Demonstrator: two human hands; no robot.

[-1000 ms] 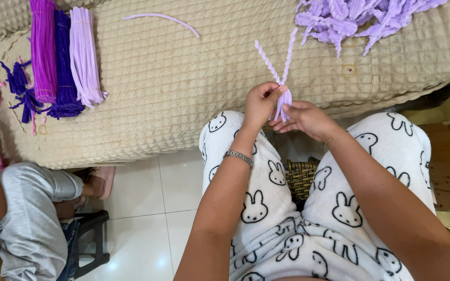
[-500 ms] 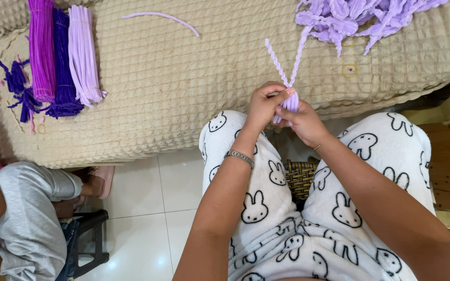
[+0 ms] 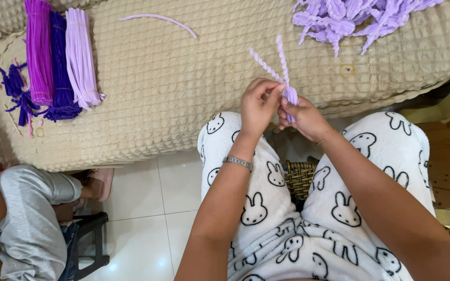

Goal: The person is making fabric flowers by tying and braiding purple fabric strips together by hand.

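A: What is lying at the far left?

B: Another person's grey-clad leg (image 3: 27,218) is showing beside a dark stool (image 3: 87,242) on the white tiled floor (image 3: 141,198). Above it, three bundles of pipe cleaners (image 3: 61,57), magenta, dark purple and pale lilac, are resting side by side on the beige waffle-textured blanket (image 3: 183,88). A single lilac pipe cleaner (image 3: 157,20) is curving just to their right.

A: And at the centre?

B: The left hand (image 3: 256,106), with a metal bracelet (image 3: 238,163) on its wrist, is pinching the lilac twisted piece (image 3: 289,93) between thumb and fingertips. The right hand (image 3: 303,117) is gripping the same piece from the other side, fingers pressed around its thick wound base. Two spiralled stems are rising from that base in a narrow V over the blanket's edge.

A: And to the right?

B: A heap of finished lilac pieces (image 3: 355,21) is lying on the blanket. Below, rabbit-print trousers (image 3: 339,208) are covering the person's knees, with a wicker seat (image 3: 298,179) between them.
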